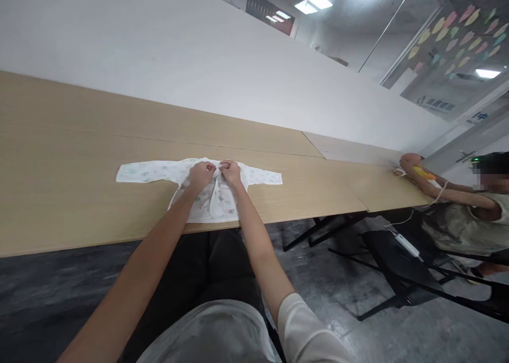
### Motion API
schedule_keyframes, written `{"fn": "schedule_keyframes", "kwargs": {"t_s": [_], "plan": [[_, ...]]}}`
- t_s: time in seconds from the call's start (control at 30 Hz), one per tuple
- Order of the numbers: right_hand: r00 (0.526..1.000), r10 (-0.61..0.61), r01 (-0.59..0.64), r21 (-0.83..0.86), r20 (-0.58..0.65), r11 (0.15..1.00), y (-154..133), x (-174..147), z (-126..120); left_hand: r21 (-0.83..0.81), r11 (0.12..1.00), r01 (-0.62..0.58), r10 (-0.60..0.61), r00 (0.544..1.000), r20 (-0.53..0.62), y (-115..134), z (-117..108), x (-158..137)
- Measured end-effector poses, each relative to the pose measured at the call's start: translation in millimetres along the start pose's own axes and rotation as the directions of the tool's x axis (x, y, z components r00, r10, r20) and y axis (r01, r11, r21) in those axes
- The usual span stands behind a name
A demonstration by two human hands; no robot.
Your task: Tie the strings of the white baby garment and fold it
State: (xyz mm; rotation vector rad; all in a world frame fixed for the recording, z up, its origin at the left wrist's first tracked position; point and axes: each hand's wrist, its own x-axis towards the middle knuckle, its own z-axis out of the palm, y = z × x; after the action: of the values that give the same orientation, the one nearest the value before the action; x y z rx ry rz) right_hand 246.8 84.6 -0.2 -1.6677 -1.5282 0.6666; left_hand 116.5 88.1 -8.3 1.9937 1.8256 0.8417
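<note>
A small white baby shirt point(155, 172) with a faint print lies spread on the wooden table, both sleeves stretched out to the sides. My left hand point(202, 174) is closed, its fingertips pinching the cloth near the neckline. Right beside it, my right hand point(230, 172) also pinches the shirt at the top of the front opening. Below my hands the front edge of the shirt curls over in a rounded flap. The fingertips hide the exact bit of cloth or fastening between them.
The long table point(71, 193) runs along a white wall point(159, 60). At the far right a person point(469, 209) sits, arms on the table near a doll-like thing with yellow on it. A black folding chair point(401, 262) with a white power strip point(407, 244) stands on the grey floor.
</note>
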Motion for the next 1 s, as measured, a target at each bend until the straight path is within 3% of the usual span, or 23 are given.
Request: {"fn": "schedule_keyframes", "kwargs": {"t_s": [0.53, 1.0], "plan": [[0.987, -0.156, 0.148, 0.156, 0.039, 0.977, 11, 5, 4, -0.224, 0.974, -0.021, 0.013, 0.999, -0.037, 2, -4, -8], [0.988, -0.156, 0.151, 0.18, 0.015, 0.972, 13, 5, 11, -0.082, 0.996, -0.034, 0.032, 0.999, -0.028, 2, -2, -8]]}}
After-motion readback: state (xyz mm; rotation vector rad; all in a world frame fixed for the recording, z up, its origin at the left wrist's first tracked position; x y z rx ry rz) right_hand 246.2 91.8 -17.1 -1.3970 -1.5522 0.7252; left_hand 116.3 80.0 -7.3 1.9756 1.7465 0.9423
